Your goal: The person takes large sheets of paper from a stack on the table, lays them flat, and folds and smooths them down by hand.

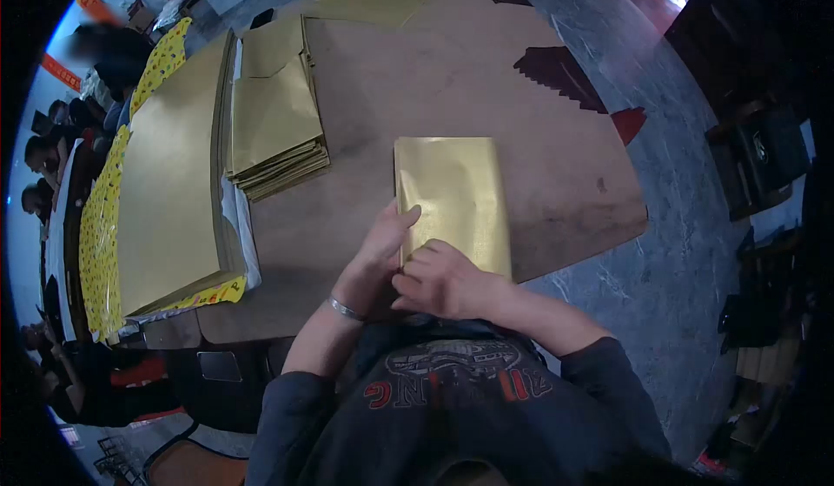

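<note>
Brown tabletop (452, 78) carries folded stack (276, 117) left of gold packet (456, 186).

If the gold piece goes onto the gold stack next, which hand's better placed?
Probably the left hand: it holds the gold piece by its left edge, the side nearer the gold stack. The right hand is curled over the lower part, farther from that stack.

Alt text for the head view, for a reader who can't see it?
A person's left hand grips the left edge of a folded gold sheet on a brown table, with the right hand curled over its near end. To the left are a pile of folded gold pieces and a stack of larger gold sheets.
</note>
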`<state>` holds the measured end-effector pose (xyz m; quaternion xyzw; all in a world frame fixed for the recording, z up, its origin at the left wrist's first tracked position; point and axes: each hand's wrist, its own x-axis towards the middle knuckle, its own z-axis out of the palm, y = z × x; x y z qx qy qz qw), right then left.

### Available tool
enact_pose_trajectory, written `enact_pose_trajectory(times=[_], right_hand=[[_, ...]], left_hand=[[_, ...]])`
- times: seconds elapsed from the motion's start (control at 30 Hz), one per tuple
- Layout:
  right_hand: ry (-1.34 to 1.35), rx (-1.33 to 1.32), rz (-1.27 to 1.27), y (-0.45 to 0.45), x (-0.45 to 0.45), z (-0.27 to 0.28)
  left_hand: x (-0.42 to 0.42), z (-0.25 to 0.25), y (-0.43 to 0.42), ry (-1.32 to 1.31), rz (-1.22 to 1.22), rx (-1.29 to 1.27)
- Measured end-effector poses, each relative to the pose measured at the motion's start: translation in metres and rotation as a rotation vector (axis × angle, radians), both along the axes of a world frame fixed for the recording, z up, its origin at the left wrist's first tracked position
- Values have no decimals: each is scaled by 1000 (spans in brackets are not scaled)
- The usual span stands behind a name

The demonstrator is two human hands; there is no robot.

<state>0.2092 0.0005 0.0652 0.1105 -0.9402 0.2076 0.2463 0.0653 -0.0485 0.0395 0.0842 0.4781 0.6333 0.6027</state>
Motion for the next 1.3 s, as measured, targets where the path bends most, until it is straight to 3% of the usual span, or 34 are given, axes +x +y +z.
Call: enact_pose_trajectory(times=[0.17,0.27,0.37,0.47,0.6,0.63,0.73,1.0,1.07,1.13,1.3], right_hand=[[94,-14,-548,65,38,13],[-85,-317,-816,85,59,-12],[-201,-489,-833,86,58,-18],[52,-713,-672,72,41,-12],[63,-872,-648,63,29,-6],[116,-870,-679,57,23,3],[10,-901,-637,54,23,5],[-65,-602,-560,32,31,16],[-146,-663,-552,31,28,21],[156,-849,-480,24,13,21],[360,-769,-364,38,-74,65]], left_hand=[[-20,-17,-12,-35,-19,221],[-26,-15,-18,-112,-15,310],[-30,-9,-27,-137,-27,372],[-34,-10,-31,-161,-23,507],[-37,8,-29,-111,68,411],[-38,11,-26,-109,75,414],[-43,12,-19,226,209,244],[-81,18,-10,108,432,366],[-94,23,-6,72,469,380],[-104,32,2,15,514,377],[-148,76,45,62,465,476]])
